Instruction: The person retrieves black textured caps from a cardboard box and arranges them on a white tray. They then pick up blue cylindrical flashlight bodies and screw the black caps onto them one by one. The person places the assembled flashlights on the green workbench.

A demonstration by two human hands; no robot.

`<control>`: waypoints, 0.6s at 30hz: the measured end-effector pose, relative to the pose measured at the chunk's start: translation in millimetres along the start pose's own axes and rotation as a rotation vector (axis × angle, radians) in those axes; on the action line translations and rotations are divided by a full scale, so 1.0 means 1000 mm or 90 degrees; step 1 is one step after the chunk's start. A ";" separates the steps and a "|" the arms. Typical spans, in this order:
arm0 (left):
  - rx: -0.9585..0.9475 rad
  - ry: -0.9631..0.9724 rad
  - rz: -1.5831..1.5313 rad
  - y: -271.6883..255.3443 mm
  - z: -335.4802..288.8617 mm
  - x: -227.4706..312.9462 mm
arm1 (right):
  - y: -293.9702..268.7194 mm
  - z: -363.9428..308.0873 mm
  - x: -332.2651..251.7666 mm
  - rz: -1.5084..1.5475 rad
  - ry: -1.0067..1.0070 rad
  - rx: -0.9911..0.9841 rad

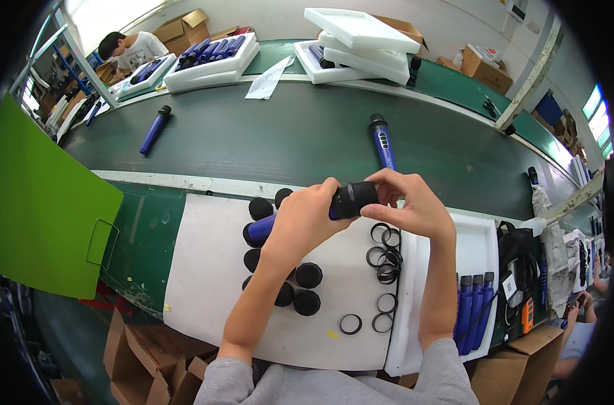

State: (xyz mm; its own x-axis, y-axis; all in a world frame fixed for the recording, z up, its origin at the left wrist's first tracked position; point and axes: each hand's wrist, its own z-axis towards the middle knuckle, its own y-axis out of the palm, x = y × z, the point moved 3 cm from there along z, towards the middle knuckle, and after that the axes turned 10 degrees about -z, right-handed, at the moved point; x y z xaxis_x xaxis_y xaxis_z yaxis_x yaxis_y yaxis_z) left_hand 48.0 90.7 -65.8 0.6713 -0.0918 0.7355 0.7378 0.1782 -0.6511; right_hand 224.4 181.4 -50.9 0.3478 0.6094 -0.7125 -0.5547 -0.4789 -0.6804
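My left hand (308,217) is wrapped round a blue microphone (260,230) and holds it nearly level above a white board (205,270). Its black head (358,198) points right. The fingers and thumb of my right hand (415,206) close on that head's end; whether a ring sits between them is too small to tell. Under my left forearm, several round black caps (309,275) rest on the board, some partly hidden. Loose black rings (351,324) lie below my right hand, several of them overlapping.
Right of the board, a white foam tray (479,233) holds several blue microphone bodies (475,307). Two microphones (156,130) (382,143) lie on the dark green belt (266,128) beyond. Foam trays (361,30) are stacked behind it. A green panel (43,202) stands left; a person (135,50) sits far left.
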 end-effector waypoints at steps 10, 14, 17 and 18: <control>0.032 0.010 -0.010 -0.004 -0.001 0.003 | 0.000 -0.001 -0.008 0.072 -0.026 0.030; 0.032 0.020 -0.011 -0.005 -0.001 0.004 | 0.003 0.000 -0.009 0.108 -0.057 0.054; 0.031 0.013 -0.001 -0.004 -0.002 0.005 | 0.001 0.000 0.000 -0.005 0.092 -0.008; 0.033 0.013 0.002 -0.003 -0.003 0.004 | 0.001 0.000 0.003 -0.047 0.151 -0.034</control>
State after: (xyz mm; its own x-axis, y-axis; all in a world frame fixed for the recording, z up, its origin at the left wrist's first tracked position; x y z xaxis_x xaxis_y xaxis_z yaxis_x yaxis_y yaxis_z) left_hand 48.8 87.3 -61.4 0.6752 -0.1106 0.7293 0.7314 0.2286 -0.6424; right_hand 224.9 183.4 -53.6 0.5568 0.4825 -0.6762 -0.4820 -0.4753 -0.7361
